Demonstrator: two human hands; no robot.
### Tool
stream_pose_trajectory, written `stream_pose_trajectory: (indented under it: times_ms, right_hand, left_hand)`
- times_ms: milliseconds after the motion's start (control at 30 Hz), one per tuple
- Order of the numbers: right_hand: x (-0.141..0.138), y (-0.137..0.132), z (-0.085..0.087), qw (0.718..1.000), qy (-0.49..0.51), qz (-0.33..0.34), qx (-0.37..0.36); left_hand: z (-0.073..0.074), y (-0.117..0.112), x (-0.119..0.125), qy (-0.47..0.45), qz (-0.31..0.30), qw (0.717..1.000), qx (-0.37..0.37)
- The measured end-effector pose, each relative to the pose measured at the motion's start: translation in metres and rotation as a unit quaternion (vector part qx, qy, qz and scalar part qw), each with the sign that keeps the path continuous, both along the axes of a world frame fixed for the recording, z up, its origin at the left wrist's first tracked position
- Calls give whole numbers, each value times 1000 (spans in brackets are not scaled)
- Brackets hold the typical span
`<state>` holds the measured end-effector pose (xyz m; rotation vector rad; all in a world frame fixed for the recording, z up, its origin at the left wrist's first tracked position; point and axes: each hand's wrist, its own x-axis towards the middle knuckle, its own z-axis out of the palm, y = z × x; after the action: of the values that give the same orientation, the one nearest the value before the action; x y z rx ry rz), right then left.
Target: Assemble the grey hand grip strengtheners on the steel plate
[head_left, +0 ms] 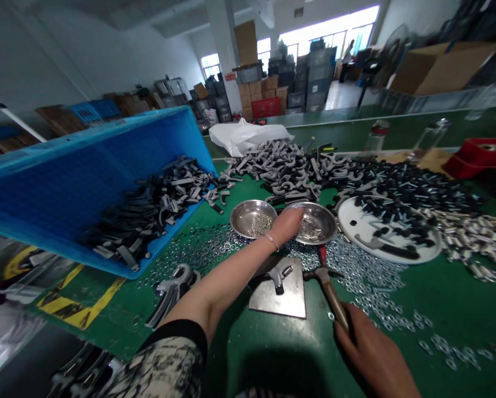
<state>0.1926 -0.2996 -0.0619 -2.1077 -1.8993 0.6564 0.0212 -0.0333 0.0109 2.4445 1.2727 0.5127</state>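
My left hand (287,224) reaches forward into the right-hand steel bowl (325,221) of small metal parts, fingers curled down into it; what they pinch is hidden. Beside it on the left sits a second steel bowl (248,215). My right hand (370,354) is wrapped round the wooden handle of a hammer (328,284), whose head lies on the green table (273,348) near a square metal plate (279,290). A small grey part (278,276) rests on that plate.
A tilted blue crate (66,182) of grey and black handles fills the left. Piles of grey hooks (289,166), black parts and a white round tray (391,235) lie behind. Washers (364,276) litter the table. A red tray (475,157) stands far right.
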Motion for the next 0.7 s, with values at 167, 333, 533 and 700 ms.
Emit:
stream_pose_trajectory:
  times_ms: [167, 333, 533, 700]
  right_hand:
    - [14, -1, 4, 995, 69, -23, -70]
    - [11, 3, 14, 986, 147, -49, -55]
    - [-3, 17, 53, 931, 352, -96, -31]
    - [2, 17, 53, 928, 359, -72, -67]
  left_hand:
    - [-1, -70, -58, -113, 13, 994, -2]
    - [-29, -117, -102, -212, 85, 963, -145]
    - [-48, -114, -99, -78, 100, 988, -90]
    - [-49, -113, -95, -26, 114, 990, -83]
